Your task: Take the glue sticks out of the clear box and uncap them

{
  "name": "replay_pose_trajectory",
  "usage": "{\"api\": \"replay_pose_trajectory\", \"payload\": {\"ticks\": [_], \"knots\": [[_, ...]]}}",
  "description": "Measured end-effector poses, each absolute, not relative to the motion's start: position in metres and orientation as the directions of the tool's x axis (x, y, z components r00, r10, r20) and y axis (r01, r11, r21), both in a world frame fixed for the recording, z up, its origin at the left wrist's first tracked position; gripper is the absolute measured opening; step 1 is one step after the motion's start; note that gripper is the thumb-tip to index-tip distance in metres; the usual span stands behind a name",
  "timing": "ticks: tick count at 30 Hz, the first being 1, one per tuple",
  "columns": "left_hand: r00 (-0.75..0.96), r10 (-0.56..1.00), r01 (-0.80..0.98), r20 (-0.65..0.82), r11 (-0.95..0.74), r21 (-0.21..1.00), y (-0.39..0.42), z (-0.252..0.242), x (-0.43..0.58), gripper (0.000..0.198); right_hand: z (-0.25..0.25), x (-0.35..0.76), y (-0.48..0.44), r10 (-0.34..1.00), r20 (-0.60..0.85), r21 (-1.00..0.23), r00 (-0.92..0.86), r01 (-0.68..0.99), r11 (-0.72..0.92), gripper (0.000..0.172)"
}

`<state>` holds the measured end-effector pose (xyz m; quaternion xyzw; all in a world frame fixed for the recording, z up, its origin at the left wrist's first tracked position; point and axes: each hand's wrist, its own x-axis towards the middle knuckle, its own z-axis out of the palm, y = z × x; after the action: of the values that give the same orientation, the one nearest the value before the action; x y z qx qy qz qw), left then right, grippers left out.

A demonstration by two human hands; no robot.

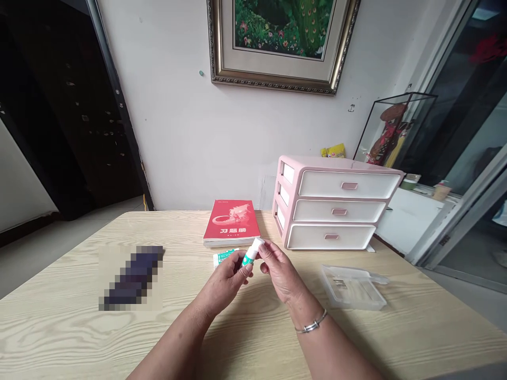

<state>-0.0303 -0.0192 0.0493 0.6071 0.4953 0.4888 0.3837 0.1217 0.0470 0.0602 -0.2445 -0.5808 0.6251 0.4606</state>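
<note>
My left hand is closed around a small white bottle with a green label, held tilted above the table. At its top is a white cap, which the thumb and fingers of my right hand pinch. The right wrist wears a silver bangle. A small white and green box lies on the table just behind my left hand, partly hidden by it. Past the box is a thick red book, lying flat.
A pink and white drawer unit stands at the back right of the wooden table. In front of it sits a clear plastic case with pale items inside. A dark pixelated object lies at the left. The wall borders the table's far edge.
</note>
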Motion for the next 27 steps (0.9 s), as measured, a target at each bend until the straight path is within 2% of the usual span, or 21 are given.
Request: {"api": "replay_pose_trajectory", "payload": {"ticks": [8,13,17,22,27], "knots": [[0.066,0.972,0.175,0.227,-0.235,0.956,-0.020,0.052,-0.030,0.036,0.050,0.116,0.047,0.849,0.265,-0.957,-0.458,-0.236,0.171,0.046],[0.026,0.974,0.240,0.224,-0.223,0.945,-0.023,0.054,-0.037,0.038,0.049,0.120,0.050,0.822,0.306,-0.952,-0.480,-0.182,0.248,0.043],[0.051,0.983,0.337,0.175,-0.182,0.924,-0.026,0.057,-0.045,0.034,0.053,0.129,0.052,0.775,0.410,-0.909,-0.481,-0.144,0.392,0.043],[0.115,0.984,0.375,0.135,-0.169,0.912,-0.027,0.059,-0.053,0.034,0.060,0.140,0.052,0.652,0.477,-0.806,-0.589,0.003,0.592,0.032],[0.153,0.983,0.353,0.099,-0.148,0.924,-0.029,0.065,-0.064,0.035,0.057,0.141,0.053,0.634,0.445,-0.788,-0.633,0.060,0.613,0.036]]}}
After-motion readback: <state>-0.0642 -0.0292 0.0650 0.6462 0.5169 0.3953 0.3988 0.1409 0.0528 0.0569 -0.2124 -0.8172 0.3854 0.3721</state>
